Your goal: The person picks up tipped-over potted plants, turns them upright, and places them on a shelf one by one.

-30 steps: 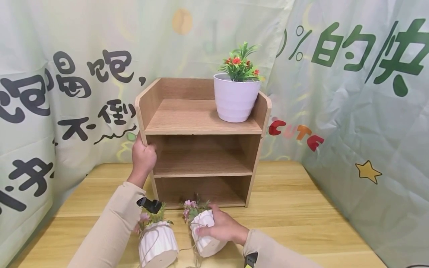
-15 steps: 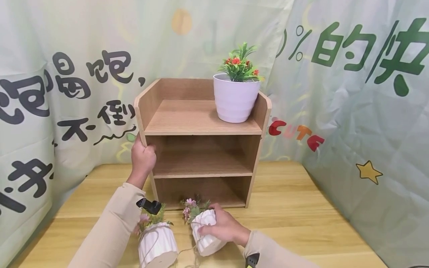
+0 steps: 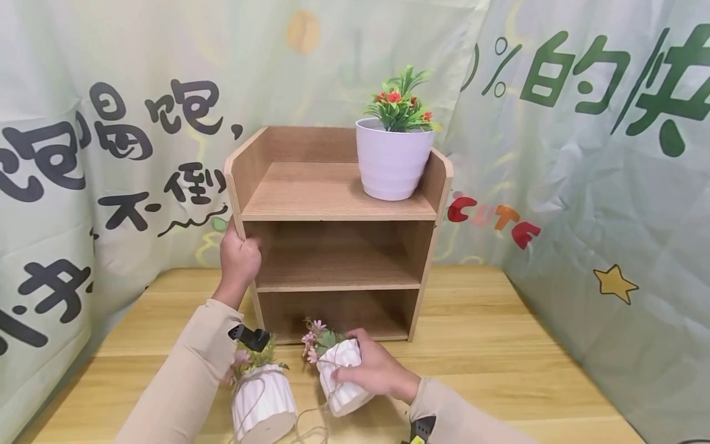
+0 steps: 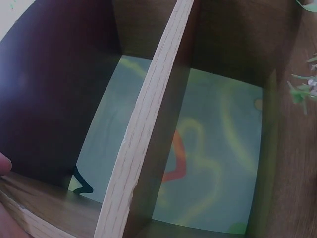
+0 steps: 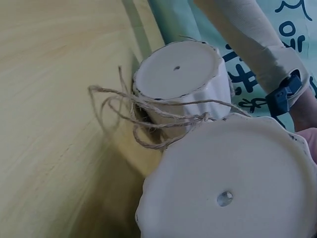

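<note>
Right hand (image 3: pixel 377 372) of mine curls around a ribbed white pot (image 3: pixel 342 376), tilted near the table's (image 3: pixel 499 357) front edge beside its twin (image 3: pixel 262 404). Left hand (image 3: pixel 240 259) grips the wooden shelf's (image 3: pixel 333 203) left side panel.

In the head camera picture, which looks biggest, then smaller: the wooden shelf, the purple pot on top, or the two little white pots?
1. wooden shelf
2. purple pot
3. The two little white pots, one by the left sleeve and one in the right hand, look alike; no ranking.
</note>
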The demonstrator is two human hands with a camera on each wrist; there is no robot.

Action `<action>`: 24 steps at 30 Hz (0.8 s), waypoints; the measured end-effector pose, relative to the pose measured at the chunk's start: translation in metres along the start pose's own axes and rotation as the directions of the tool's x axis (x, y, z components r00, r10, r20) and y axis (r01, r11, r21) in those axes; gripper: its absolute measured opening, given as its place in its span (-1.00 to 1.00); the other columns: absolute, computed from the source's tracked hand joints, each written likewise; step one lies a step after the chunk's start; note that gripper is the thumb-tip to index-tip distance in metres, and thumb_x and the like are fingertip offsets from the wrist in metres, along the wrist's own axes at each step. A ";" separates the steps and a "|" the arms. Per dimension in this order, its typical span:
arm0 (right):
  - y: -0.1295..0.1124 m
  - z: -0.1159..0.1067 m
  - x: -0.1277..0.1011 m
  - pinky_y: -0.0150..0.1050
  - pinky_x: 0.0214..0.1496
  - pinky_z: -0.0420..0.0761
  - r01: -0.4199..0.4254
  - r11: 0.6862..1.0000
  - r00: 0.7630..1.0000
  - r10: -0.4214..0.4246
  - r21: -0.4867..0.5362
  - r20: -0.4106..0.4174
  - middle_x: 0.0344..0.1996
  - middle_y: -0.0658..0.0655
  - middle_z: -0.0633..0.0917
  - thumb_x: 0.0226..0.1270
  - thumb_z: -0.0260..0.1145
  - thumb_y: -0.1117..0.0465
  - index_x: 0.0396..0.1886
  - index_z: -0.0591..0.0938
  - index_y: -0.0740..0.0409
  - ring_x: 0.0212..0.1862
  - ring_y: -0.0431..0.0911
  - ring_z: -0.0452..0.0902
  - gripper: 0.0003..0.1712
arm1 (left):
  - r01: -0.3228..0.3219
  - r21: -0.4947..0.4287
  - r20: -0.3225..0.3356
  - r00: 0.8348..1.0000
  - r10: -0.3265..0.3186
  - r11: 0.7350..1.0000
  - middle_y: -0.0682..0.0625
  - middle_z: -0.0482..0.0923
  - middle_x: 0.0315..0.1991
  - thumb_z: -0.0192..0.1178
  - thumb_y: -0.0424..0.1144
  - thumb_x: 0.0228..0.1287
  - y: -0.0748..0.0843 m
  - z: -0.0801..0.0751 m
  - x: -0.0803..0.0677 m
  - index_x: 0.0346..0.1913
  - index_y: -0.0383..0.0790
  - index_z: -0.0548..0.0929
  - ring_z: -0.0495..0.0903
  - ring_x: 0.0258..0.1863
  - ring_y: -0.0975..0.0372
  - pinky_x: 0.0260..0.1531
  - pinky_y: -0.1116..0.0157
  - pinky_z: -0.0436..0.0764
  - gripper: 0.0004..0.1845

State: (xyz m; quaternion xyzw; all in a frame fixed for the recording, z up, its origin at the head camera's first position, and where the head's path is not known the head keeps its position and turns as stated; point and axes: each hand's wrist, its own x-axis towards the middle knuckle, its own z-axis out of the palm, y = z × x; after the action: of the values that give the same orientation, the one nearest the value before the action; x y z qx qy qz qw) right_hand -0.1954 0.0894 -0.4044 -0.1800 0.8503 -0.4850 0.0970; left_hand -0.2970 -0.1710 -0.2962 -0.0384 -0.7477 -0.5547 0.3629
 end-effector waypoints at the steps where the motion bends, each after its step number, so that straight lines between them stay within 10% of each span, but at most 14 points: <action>1: -0.001 -0.001 0.000 -0.15 -0.20 0.56 0.007 1.000 1.000 -0.007 0.000 0.001 -0.27 0.11 0.58 -0.16 0.48 0.11 0.23 0.32 0.32 -0.28 -0.06 0.52 -0.08 | 0.001 0.001 -0.002 1.000 -0.001 1.000 -0.42 0.50 0.06 -0.07 -0.48 -0.02 -0.001 0.000 0.000 0.24 -0.42 0.42 0.39 -0.06 -0.11 0.02 -0.08 0.34 -0.39; 24: -0.024 -0.019 -0.004 -0.21 -0.23 0.56 0.080 0.997 0.996 -0.080 -0.001 -0.049 -0.31 0.07 0.59 -0.12 0.47 0.14 0.15 0.38 0.21 -0.29 -0.10 0.52 -0.22 | -0.006 0.018 -0.003 1.000 0.006 1.000 -0.39 0.50 0.08 -0.10 -0.48 -0.06 0.002 0.000 0.000 0.25 -0.39 0.42 0.40 -0.03 -0.12 0.02 -0.09 0.33 -0.35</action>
State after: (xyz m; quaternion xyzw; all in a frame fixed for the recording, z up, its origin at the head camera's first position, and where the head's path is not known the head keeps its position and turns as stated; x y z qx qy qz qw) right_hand -0.1929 0.0948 -0.3742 -0.2016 0.8444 -0.4931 0.0567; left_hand -0.2962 -0.1699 -0.2943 -0.0369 -0.7520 -0.5470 0.3660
